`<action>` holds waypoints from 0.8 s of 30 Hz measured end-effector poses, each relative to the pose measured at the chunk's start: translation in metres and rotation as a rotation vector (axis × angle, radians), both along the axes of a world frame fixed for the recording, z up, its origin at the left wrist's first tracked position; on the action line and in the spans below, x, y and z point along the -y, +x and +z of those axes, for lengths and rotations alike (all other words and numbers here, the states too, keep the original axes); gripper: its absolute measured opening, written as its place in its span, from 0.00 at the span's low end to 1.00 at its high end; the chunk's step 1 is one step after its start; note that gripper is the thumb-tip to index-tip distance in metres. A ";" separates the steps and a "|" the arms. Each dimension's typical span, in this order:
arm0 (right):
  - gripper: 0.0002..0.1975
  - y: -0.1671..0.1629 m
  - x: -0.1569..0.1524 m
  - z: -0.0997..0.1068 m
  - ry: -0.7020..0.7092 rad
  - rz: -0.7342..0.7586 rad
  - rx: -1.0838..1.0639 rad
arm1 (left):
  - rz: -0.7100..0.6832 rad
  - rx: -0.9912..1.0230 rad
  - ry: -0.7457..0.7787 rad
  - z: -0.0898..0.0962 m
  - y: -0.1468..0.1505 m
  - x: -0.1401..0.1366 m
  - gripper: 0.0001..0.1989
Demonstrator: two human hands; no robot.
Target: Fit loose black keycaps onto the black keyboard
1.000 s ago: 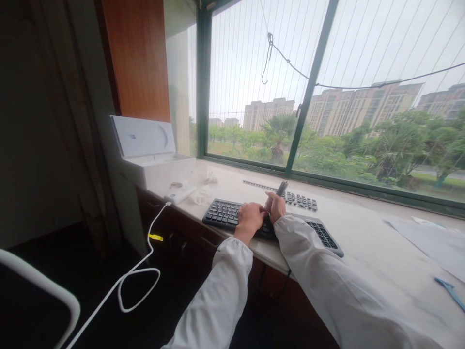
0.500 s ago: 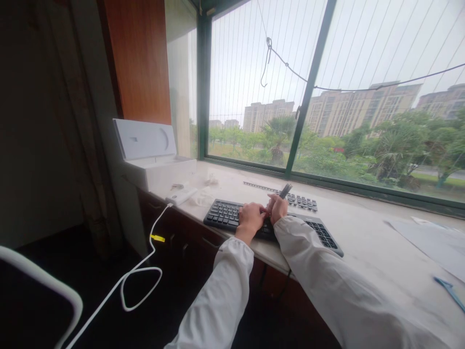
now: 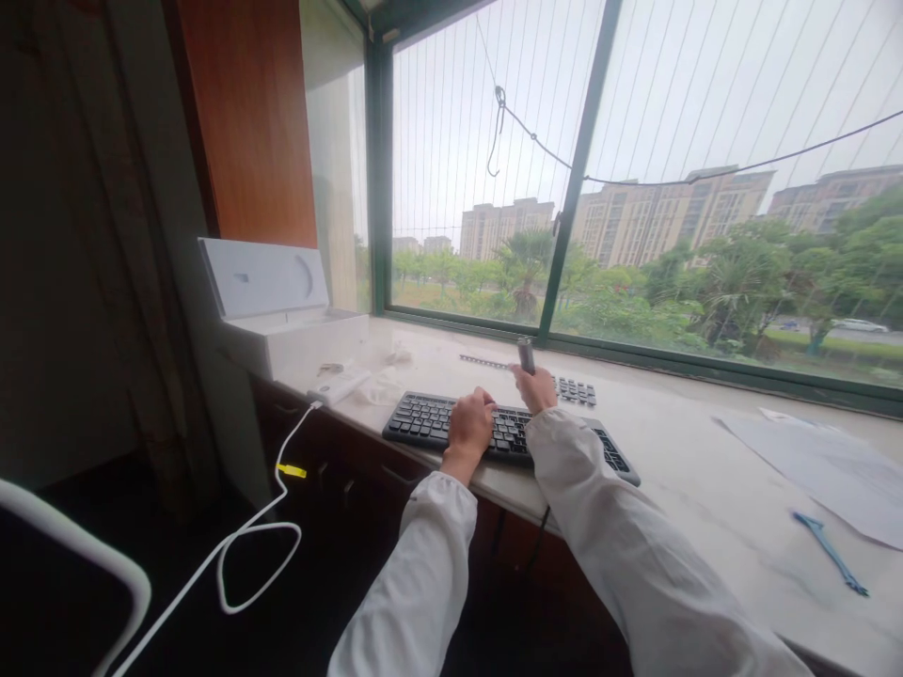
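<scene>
A black keyboard lies on a pale stone window ledge. My left hand rests on the keys near the keyboard's middle, fingers curled. My right hand is raised just above the keyboard's far edge and grips a small dark tool that stands nearly upright. Behind it, a row of loose dark keycaps sits on the ledge.
An open white box stands at the ledge's left end, a white charger with its cable hanging beside it. A thin strip lies by the window. Paper and a blue tool lie at right.
My right hand has lifted off the keyboard and away from my left hand, and the tool has swung from tilted to nearly upright. The view shifted slightly rightward.
</scene>
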State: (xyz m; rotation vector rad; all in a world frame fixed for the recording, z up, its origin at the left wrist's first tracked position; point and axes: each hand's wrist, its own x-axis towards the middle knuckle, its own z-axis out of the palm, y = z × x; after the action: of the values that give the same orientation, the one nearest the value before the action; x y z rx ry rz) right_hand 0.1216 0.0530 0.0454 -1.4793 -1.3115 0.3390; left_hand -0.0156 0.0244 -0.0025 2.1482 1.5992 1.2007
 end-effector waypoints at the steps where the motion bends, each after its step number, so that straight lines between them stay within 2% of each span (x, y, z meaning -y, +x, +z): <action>1: 0.17 0.006 0.002 0.002 -0.042 -0.045 0.167 | 0.007 0.026 -0.002 0.000 0.000 0.000 0.06; 4: 0.14 0.015 0.008 0.001 -0.087 -0.114 0.460 | 0.001 0.112 0.021 0.002 -0.001 0.001 0.08; 6: 0.15 0.017 0.010 -0.001 -0.112 -0.093 0.516 | -0.030 0.156 0.060 0.002 -0.001 0.002 0.07; 9: 0.18 0.016 0.007 -0.002 -0.168 0.053 0.458 | -0.069 0.193 0.099 0.000 -0.002 0.001 0.04; 13: 0.19 0.017 0.002 -0.001 -0.239 0.227 0.413 | -0.054 0.235 0.113 -0.003 -0.002 -0.001 0.05; 18: 0.25 0.020 -0.002 -0.003 -0.314 0.278 0.479 | -0.036 0.220 0.111 -0.001 -0.003 0.001 0.06; 24: 0.24 0.021 -0.005 -0.006 -0.327 0.252 0.457 | -0.036 0.171 0.081 0.003 -0.003 0.005 0.07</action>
State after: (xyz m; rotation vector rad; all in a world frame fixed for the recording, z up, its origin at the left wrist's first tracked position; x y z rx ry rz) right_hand 0.1424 0.0578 0.0395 -1.7320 -1.8864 0.4077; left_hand -0.0187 0.0192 0.0005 2.0486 1.4584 1.4181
